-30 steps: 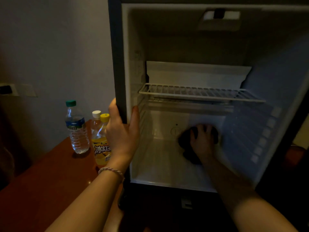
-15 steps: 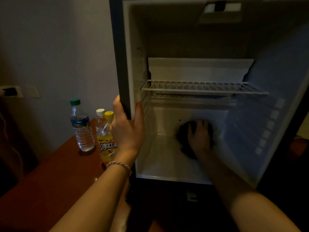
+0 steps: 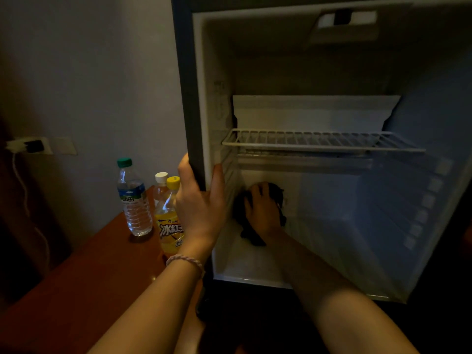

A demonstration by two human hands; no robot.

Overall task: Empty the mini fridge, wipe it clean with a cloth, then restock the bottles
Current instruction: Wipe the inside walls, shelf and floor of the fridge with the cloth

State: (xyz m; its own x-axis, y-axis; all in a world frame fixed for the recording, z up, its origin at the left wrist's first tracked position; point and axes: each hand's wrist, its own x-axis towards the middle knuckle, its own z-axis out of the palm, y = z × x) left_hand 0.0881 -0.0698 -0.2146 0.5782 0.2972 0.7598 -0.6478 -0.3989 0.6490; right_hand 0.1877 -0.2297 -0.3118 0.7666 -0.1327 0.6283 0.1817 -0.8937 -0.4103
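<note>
My left fingers (image 3: 217,180) are wrapped around the front edge of the mini fridge (image 3: 187,98), thumb on the outside and the rest hooked over the inner lip, so basically I'm hanging on to the side wall to keep the thing from scooting while I scrub. My right hand (image 3: 263,213) is way in the back of the fridge, under the wire shelf (image 3: 319,141), palm down with the fingers laid fairly flat over the dark cloth (image 3: 245,233), pushing it into the back left corner where the floor meets the rear wall. Too dim in there to say if I'm gripping the cloth or just pressing on it, looks more like pressing. Fridge is totally empty inside, which is the point: the bottles are parked on the table (image 3: 76,277) just left of the fridge so they're out of the way but easy to grab for restocking. There's the water bottle (image 3: 132,200) with the green cap furthest from the fridge, the yellow tea bottle (image 3: 169,223) right next to the fridge wall, and a white-capped bottle (image 3: 161,185) tucked behind that one. I'd say I'm mid-wipe, with the side walls and shelf probably left to go before anything goes back in.
</note>
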